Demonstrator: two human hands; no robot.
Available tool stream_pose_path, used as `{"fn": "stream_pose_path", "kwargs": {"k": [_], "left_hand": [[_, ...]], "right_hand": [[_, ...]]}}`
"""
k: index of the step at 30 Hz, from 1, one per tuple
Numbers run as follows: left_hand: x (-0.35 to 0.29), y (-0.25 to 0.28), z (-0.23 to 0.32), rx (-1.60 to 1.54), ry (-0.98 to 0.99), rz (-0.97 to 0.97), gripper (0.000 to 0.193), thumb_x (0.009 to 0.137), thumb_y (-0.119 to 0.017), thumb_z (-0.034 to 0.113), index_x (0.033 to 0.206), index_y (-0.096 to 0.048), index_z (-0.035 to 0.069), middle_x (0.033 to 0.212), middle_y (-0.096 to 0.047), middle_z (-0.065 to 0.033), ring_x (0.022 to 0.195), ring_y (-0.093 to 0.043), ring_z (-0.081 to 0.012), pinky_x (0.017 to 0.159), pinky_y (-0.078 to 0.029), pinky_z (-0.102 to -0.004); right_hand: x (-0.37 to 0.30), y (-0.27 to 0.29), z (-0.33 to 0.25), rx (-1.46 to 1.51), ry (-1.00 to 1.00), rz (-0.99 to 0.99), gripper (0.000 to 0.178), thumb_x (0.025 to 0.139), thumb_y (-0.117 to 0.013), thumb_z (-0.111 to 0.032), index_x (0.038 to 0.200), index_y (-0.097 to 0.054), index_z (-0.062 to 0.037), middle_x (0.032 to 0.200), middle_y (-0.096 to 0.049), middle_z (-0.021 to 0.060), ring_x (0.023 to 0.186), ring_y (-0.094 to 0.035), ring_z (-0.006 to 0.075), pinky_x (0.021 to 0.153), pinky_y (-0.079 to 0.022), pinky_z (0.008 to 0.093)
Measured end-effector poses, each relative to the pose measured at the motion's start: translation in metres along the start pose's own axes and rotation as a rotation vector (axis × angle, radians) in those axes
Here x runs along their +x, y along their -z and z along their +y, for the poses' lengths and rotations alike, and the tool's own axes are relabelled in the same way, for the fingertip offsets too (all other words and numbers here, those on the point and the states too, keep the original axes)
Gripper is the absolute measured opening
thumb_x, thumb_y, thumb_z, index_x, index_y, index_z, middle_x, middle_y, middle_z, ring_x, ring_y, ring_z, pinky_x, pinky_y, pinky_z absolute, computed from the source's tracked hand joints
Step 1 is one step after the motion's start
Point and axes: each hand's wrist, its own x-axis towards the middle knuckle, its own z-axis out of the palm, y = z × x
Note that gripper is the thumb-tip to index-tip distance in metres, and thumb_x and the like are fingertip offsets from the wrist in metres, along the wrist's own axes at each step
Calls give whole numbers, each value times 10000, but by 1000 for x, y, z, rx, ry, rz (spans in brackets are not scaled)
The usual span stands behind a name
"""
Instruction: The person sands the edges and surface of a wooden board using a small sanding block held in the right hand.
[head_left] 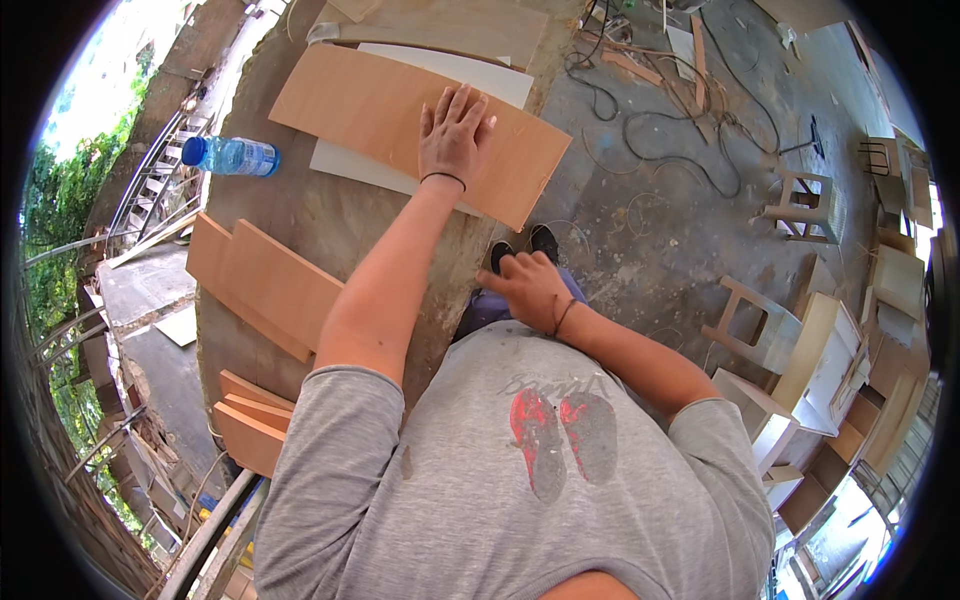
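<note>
My left hand (457,135) lies flat, fingers spread, on a light brown wooden board (350,100). Under that board, a white board (350,163) sticks out along both long sides. My right hand (532,290) hangs in front of my waist, close to the bench edge. One of its digits points out to the left and the others are loosely bent; nothing shows in it. Its palm is hidden.
A blue-capped water bottle (232,156) lies on the worktable (290,212). More brown boards (275,285) are stacked nearer me on the left. On the floor to the right are tangled cables (680,150), wooden stools (805,207) and cabinet boxes (820,350).
</note>
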Motion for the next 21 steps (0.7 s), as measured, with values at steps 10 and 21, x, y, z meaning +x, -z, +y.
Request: {"fn": "stream_pose_path", "kwargs": {"k": [10,21], "left_hand": [[6,-1,6,7,-5,-13,400,960,-525,379,1320,-589,216,1485,-442,-25,1407,-353,-240,1167,-218,-475],[3,-1,3,18,2,-9,396,966,-512,383,1315,-592,214,1488,-438,-21,1408,-350,-238,1168,-212,-492]], "right_hand": [[26,48,107,-185,-252,304,383,796,-547,-103,1136,-668,-231,923,-604,70,868,-610,263,753,-431,410],[38,74,117,-254,-313,380,386,762,-552,-48,1105,-675,-175,837,-633,101,734,-614,290,646,-463,407]]}}
